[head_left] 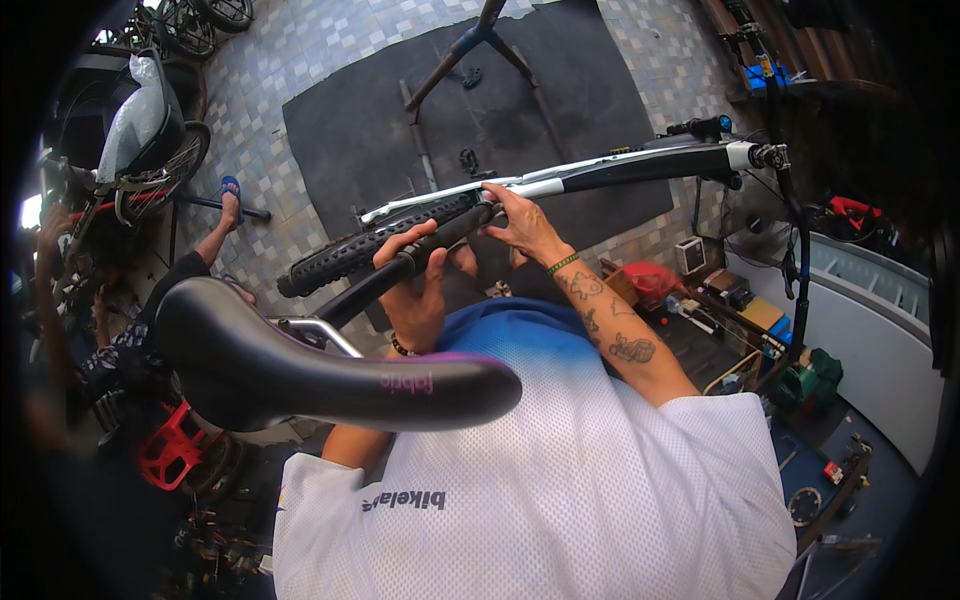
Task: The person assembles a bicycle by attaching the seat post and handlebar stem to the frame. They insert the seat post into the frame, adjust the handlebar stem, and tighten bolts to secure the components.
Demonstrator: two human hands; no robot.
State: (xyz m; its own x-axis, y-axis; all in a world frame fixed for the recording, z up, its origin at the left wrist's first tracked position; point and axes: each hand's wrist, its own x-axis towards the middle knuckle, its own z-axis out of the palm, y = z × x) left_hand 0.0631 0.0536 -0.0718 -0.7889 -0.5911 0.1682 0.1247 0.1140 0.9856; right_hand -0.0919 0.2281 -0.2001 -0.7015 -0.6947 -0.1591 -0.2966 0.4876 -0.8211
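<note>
A bicycle with a white and black frame [645,168] stretches across in front of me. Its black saddle [330,365] sits close to my chest on the left, on a black seatpost [372,288]. My left hand [415,305] is wrapped round the seatpost, thumb on the near side and fingers on the far side. At the post's far end, my right hand [528,228] pinches the seat clamp [484,212] between thumb and fingers; the exact grip is partly hidden. Just beyond the post runs a knobby black tyre [350,250].
A repair stand [470,42] rises from a dark mat [350,120]. To the left, another person's leg [213,238] is near a red stool [172,450] and a parked bike. Boxes and tools crowd a low bench [745,300] at right, beside a white chest [870,330].
</note>
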